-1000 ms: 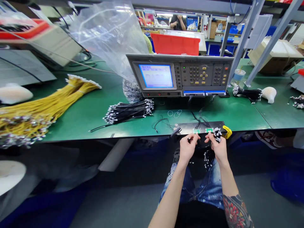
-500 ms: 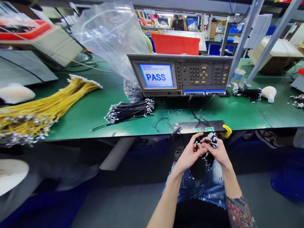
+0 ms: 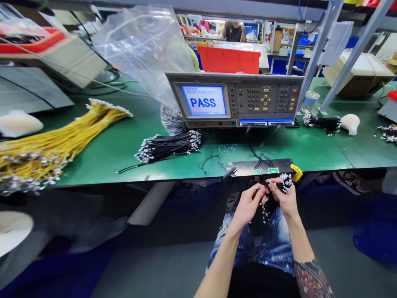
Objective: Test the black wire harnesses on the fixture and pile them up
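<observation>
Just in front of the bench edge, my right hand [image 3: 288, 203] is closed around a bundle of black cables [image 3: 285, 182], whose white connector ends stick up past the index finger. Lower ends with small white connectors [image 3: 265, 210] hang between my hands. My left hand [image 3: 249, 203], beside it, is pinched at the fingertips on what looks like one black cable; its run is mostly hidden by the fingers. Beyond my hands, a black test fixture bar [image 3: 242, 165] carries two small green connector boards [image 3: 273, 170], wired to the tester [image 3: 235, 97], whose screen reads PASS.
On the green bench [image 3: 173, 171] lie a pile of black cables [image 3: 169, 145], bundled yellow cables [image 3: 71, 136], loose black wires [image 3: 208, 159] and rubber bands [image 3: 231, 149]. A yellow clamp handle [image 3: 297, 171] sits at the bar's right end. A red bin [image 3: 228, 59] stands behind the tester.
My hands have drawn slightly apart, and the right one has shifted a little right with the bundle. The left fingers have closed from a looser spread into a pinch.
</observation>
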Available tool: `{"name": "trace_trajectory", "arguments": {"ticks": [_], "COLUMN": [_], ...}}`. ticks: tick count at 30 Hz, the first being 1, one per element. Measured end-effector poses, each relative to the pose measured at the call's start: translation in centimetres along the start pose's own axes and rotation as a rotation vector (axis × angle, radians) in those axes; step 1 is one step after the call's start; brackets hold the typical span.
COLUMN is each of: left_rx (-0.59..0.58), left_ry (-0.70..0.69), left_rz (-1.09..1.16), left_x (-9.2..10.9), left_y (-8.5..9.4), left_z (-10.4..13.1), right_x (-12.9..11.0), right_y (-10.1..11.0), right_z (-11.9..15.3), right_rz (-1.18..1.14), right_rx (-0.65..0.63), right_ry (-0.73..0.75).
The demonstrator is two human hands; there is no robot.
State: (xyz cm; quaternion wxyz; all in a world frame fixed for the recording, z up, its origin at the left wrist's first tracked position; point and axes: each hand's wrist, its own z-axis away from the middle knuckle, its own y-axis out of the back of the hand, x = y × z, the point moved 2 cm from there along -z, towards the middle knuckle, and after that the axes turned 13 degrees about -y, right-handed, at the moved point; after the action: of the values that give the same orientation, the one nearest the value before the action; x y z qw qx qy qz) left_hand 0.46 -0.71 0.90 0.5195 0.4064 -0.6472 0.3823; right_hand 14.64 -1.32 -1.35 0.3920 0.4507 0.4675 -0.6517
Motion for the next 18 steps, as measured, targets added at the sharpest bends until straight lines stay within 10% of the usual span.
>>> {"name": "trace_trajectory", "arguments": {"ticks": [11, 18], "left_rx": [-0.063, 0.259], "left_ry": [-0.025, 0.027], "left_rz": [-0.226, 0.029], "left_x": [-0.5, -0.7], "left_y": [1.6, 4.3], "left_z": [0.1, 0.7], "right_x": [-0.5, 0.2], "right_y": [-0.5, 1.0], "right_z": [-0.7, -2.2], "right_rz": [-0.224, -0.229], "right_rx": [0.044, 0.022], "right_ry": [-0.069, -0.098]}}
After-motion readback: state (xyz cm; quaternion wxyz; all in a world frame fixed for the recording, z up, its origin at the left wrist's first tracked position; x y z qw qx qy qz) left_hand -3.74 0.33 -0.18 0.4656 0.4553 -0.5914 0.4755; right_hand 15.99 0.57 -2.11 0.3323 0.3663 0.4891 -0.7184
